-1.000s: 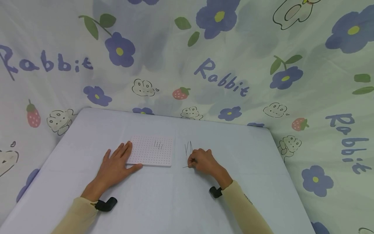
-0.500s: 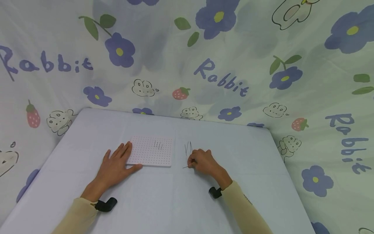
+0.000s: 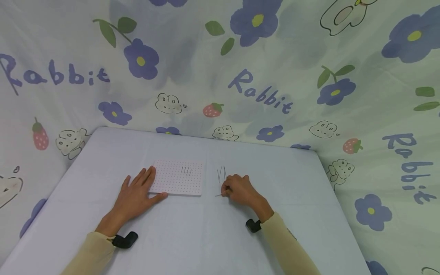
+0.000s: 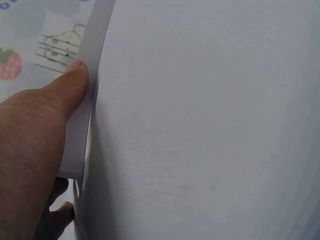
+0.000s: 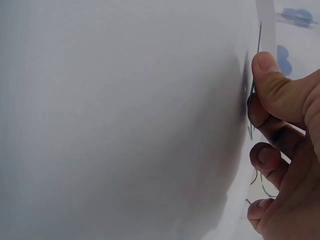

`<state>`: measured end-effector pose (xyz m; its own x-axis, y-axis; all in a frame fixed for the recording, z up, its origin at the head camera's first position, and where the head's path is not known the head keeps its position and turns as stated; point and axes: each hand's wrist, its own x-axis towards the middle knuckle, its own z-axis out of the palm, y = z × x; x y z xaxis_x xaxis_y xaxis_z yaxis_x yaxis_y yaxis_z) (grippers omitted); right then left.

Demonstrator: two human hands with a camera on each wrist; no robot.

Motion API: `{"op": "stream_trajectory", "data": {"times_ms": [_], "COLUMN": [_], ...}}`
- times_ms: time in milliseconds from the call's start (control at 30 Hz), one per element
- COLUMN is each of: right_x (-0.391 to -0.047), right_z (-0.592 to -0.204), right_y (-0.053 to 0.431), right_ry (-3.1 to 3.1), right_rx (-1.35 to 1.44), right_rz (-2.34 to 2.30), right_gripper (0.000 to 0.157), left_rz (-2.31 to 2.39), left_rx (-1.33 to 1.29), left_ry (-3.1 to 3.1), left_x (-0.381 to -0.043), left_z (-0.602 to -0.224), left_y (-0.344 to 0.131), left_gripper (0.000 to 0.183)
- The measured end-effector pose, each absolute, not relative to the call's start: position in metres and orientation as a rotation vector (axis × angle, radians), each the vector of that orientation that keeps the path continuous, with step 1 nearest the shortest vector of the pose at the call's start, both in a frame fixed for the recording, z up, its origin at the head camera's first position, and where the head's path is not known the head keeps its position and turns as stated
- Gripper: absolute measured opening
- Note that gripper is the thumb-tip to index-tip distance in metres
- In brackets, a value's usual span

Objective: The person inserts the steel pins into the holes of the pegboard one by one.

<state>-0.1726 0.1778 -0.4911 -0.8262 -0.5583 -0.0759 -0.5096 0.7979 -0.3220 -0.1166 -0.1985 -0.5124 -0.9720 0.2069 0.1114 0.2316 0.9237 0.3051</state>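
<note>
My left hand (image 3: 134, 196) rests along the left side of a white dotted board (image 3: 165, 181), its fingers extended and its thumb at the front edge. In the left wrist view the thumb (image 4: 72, 87) touches the board's side. Several thin dark needles (image 3: 186, 170) stand in a row in the board's far right part. My right hand (image 3: 240, 190) is low over the table, right of the board. Its thumb and index finger pinch a thin metallic needle (image 5: 259, 37). Just beyond that hand, several loose needles (image 3: 218, 175) lie on the cloth, partly hidden by the fingers.
A white cloth covers the table (image 3: 172, 236). Behind it and at both sides hangs a curtain (image 3: 192, 76) printed with flowers, rabbits and strawberries. A black camera mount (image 3: 125, 240) sits on the left wrist, and another black mount (image 3: 253, 225) on the right.
Both hands stay almost in place. The needle tip showing beyond my right fingers has shifted very slightly; the board and the loose needles have not moved.
</note>
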Motion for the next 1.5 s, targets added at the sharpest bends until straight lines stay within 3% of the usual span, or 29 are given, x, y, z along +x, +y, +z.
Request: {"op": "stream_trajectory", "data": {"times_ms": [667, 900, 1500], "right_x": [-0.199, -0.201, -0.2], "right_z": [-0.448, -0.441, -0.435], "right_y": [0.153, 0.136, 0.112], "right_ry": [2.882, 2.842, 2.894], "right_rx": [-0.831, -0.82, -0.876], "right_rz": [-0.486, -0.601, -0.72], "right_gripper": [0.011, 0.014, 0.004], "left_rz": [-0.499, -0.492, -0.489], "left_rx": [-0.343, -0.346, -0.341], "left_ry": [-3.016, -3.014, -3.014], "left_x": [-0.117, -0.117, -0.116], "left_z": [-0.509, -0.512, -0.514], "left_y": [-0.199, -0.2, -0.2], "left_gripper": [0.105, 0.106, 0.106]}}
